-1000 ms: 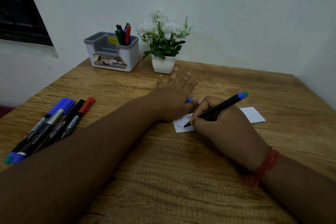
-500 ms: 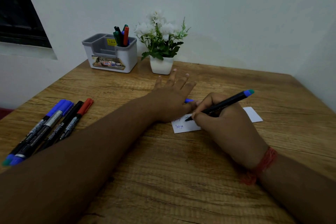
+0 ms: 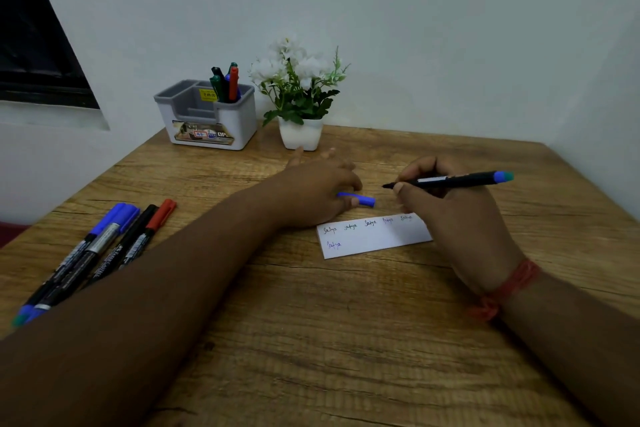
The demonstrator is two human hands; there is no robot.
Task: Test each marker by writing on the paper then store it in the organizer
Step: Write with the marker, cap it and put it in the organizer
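Note:
My right hand [image 3: 457, 218] grips a black marker [image 3: 450, 180] with a blue end. Its bare tip points left and is lifted above the white paper [image 3: 374, 241], which carries several short handwritten words. My left hand [image 3: 315, 191] lies just beyond the paper's left end, thumb and curled fingers pinching the marker's blue cap [image 3: 363, 200]. The cap's open end faces the marker tip, a small gap apart. At the back stands the grey and white organizer [image 3: 207, 121] with several markers [image 3: 225, 83] upright in its right compartment.
Several capped markers [image 3: 104, 250], blue, black and red, lie side by side at the table's left edge under my left forearm. A white pot of white flowers [image 3: 300, 104] stands right of the organizer, against the wall. The wooden table [image 3: 346, 340] ends at walls behind and right.
My right hand lifted the marker off the paper and swung its tip to the left. My left hand left the paper and its flat fingers curled onto the blue cap.

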